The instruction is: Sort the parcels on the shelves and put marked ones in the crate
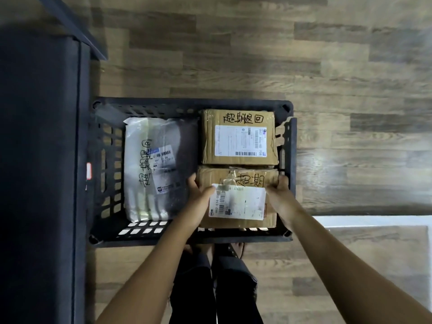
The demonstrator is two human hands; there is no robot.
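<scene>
A black slotted crate [191, 237] sits on the wooden floor below me. Inside it lie a white plastic-bag parcel [149, 169] with black handwriting on the left and a marked cardboard box [238, 136] at the far right. A second marked cardboard box [247, 181] with a white label is in the near right part of the crate. My left hand [198, 195] grips its left edge, thumb on the label. Its right edge is held by my right hand [280, 197].
A dark shelf unit [39, 160] stands along the left side, touching the crate, with a dark bar [72, 26] running off at the top. My legs and feet [215, 277] are just behind the crate. A pale object [374, 220] lies at the right.
</scene>
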